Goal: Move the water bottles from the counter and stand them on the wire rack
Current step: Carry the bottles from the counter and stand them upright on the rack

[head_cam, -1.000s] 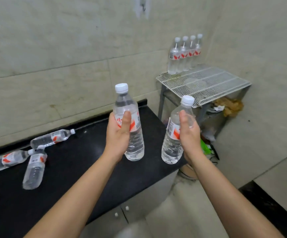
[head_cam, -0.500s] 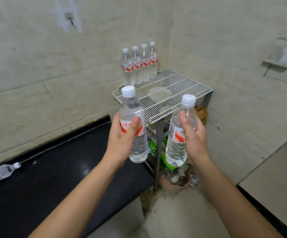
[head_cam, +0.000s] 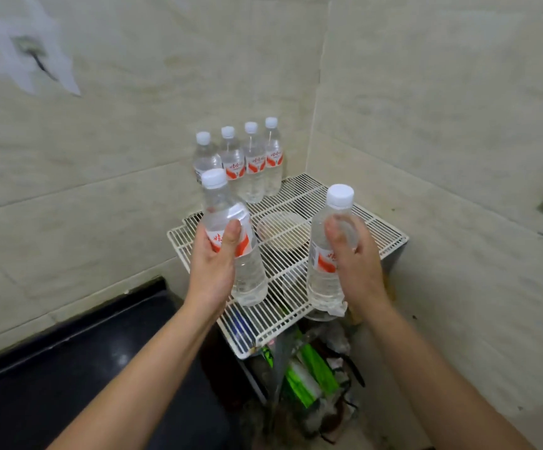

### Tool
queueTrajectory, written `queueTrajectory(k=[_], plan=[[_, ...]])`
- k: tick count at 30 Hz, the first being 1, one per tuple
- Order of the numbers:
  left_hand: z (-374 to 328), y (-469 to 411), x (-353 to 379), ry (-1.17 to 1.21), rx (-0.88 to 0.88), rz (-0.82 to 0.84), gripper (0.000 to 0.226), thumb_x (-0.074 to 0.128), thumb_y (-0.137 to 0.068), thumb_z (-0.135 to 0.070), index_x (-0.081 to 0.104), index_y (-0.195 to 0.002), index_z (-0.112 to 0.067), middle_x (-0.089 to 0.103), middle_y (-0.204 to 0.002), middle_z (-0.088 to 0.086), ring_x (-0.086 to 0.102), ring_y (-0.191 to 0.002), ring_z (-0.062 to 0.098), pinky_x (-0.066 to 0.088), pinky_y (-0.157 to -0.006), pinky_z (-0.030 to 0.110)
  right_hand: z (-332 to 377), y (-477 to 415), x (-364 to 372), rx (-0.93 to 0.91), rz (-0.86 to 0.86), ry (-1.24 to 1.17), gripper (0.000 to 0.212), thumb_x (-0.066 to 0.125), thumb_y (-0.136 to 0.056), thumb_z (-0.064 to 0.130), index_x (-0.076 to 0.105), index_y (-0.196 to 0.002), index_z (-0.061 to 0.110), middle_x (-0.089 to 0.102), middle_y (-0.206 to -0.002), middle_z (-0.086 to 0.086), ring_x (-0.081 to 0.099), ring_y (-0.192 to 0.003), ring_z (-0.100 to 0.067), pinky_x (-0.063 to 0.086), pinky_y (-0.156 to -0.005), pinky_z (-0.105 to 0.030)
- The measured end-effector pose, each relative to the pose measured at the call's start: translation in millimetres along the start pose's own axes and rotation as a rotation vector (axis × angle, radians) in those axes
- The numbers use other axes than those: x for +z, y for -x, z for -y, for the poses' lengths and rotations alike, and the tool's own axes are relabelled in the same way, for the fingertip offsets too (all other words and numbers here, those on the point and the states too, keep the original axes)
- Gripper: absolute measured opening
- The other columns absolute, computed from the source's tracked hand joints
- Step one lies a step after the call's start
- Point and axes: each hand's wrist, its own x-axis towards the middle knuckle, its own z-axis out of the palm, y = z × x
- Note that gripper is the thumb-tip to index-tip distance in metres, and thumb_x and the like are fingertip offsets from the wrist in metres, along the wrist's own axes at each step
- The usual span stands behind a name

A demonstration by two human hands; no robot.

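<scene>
My left hand (head_cam: 213,264) grips a clear water bottle (head_cam: 249,274) with a white cap and red label, held upright above the front left part of the white wire rack (head_cam: 374,228). In my right hand (head_cam: 354,264) is a second bottle (head_cam: 323,277) of the same kind, upright over the rack's front right edge. Several identical bottles (head_cam: 253,164) stand in a row at the back of the rack against the wall corner.
The black counter (head_cam: 68,368) lies at lower left, beside the rack. A round clear lid or dish (head_cam: 283,228) rests on the rack's middle. Under the rack are green packages (head_cam: 309,375) and clutter on the floor. Tiled walls close in behind and to the right.
The view has swung right and closer to the rack. Both hands have carried their bottles forward, from over the counter's end to above the rack. The lying bottles on the counter have left view.
</scene>
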Motion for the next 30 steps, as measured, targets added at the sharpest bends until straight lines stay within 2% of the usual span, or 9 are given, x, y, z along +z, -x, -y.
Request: queueTrajectory(k=[3, 7, 11, 12, 16, 18, 22, 26, 30], plan=[[12.7, -34.7, -0.7, -0.011, -0.005, 0.019, 0.049, 0.063, -0.088, -0.049, 0.056, -0.131, -0.026, 0.072, -0.121, 0.0, 0.069, -0.112, 0.019, 0.055, -0.098, 0.044, -10.6, -41.7, 11.8, 0.018, 0.017, 0.023, 0.035, 0.054, -0.082, 0.066, 0.059, -0.108, 0.043, 0.066, -0.107, 0.014, 0.066, -0.092, 0.005, 0.052, -0.072, -0.012], [27.6, -75.2, -2.1, 0.02, -0.02, -0.041, 0.043, 0.068, -0.084, -0.041, 0.06, -0.125, -0.028, 0.074, -0.117, -0.004, 0.07, -0.11, 0.016, 0.055, -0.093, 0.036, -31.1, -99.9, 37.0, -0.032, -0.006, 0.091, 0.03, 0.052, -0.084, 0.074, 0.06, -0.094, 0.046, 0.061, -0.1, 0.013, 0.064, -0.094, -0.002, 0.057, -0.086, -0.037], [38.8, -114.9, 0.4, 0.018, -0.046, -0.147, 0.058, 0.073, -0.082, -0.041, 0.057, -0.133, -0.016, 0.073, -0.121, 0.002, 0.07, -0.112, 0.019, 0.056, -0.097, 0.041, -59.6, -163.9, 68.8, -0.042, 0.087, 0.186, 0.066, 0.045, -0.078, 0.089, 0.061, -0.117, 0.039, 0.059, -0.119, 0.006, 0.059, -0.113, -0.02, 0.051, -0.099, -0.052], [40.3, -124.7, 2.0, 0.004, -0.044, -0.172, 0.06, 0.073, -0.082, -0.041, 0.056, -0.133, -0.015, 0.073, -0.12, 0.002, 0.07, -0.111, 0.018, 0.057, -0.096, 0.04, -64.2, -179.3, 77.1, -0.022, 0.128, 0.184, 0.072, 0.046, -0.077, 0.089, 0.059, -0.124, 0.036, 0.058, -0.125, 0.005, 0.058, -0.117, -0.02, 0.05, -0.101, -0.052], [40.8, -157.7, 10.9, -0.069, -0.046, -0.234, 0.045, 0.071, -0.088, -0.036, 0.059, -0.129, -0.023, 0.073, -0.121, 0.001, 0.07, -0.111, 0.017, 0.058, -0.093, 0.037, -60.2, -222.8, 102.9, 0.042, 0.332, 0.106, 0.063, 0.053, -0.087, 0.073, 0.049, -0.139, 0.037, 0.037, -0.155, 0.001, 0.042, -0.136, -0.018, 0.039, -0.114, -0.051], [42.7, -171.0, 14.3, -0.115, -0.045, -0.261, 0.035, 0.07, -0.092, -0.03, 0.06, -0.126, -0.026, 0.073, -0.119, 0.001, 0.071, -0.108, 0.017, 0.059, -0.091, 0.037, -59.3, -238.5, 114.3, 0.063, 0.417, 0.088, 0.078, 0.051, -0.083, 0.075, 0.04, -0.15, 0.036, 0.031, -0.162, 0.001, 0.039, -0.141, -0.021, 0.037, -0.114, -0.052], [53.7, -183.8, 20.2, -0.24, -0.02, -0.294, 0.028, 0.068, -0.094, -0.029, 0.062, -0.121, -0.033, 0.074, -0.115, -0.008, 0.071, -0.104, 0.008, 0.06, -0.09, 0.034, -70.7, -255.0, 133.1, 0.028, 0.534, 0.077, 0.062, 0.051, -0.091, 0.072, 0.044, -0.144, 0.041, 0.05, -0.147, 0.014, 0.049, -0.127, -0.009, 0.042, -0.111, -0.047], [64.4, -183.2, 20.4, -0.35, 0.022, -0.252, 0.032, 0.065, -0.096, -0.025, 0.059, -0.125, -0.034, 0.071, -0.114, -0.025, 0.067, -0.109, -0.002, 0.056, -0.087, 0.018, -90.2, -251.8, 134.8, 0.008, 0.566, 0.06, 0.068, 0.045, -0.088, 0.077, 0.041, -0.147, 0.042, 0.053, -0.148, 0.012, 0.052, -0.13, -0.006, 0.044, -0.108, -0.037], [97.5, -170.9, 0.8, -0.497, -0.14, -0.18, 0.058, 0.07, -0.094, -0.027, 0.047, -0.147, -0.027, 0.063, -0.137, -0.014, 0.059, -0.124, 0.003, 0.05, -0.106, 0.034, -116.7, -239.9, 116.5, 0.041, 0.669, 0.057, 0.05, 0.041, -0.098, 0.061, 0.033, -0.145, 0.046, 0.043, -0.141, 0.032, 0.045, -0.123, 0.018, 0.038, -0.106, -0.023]])
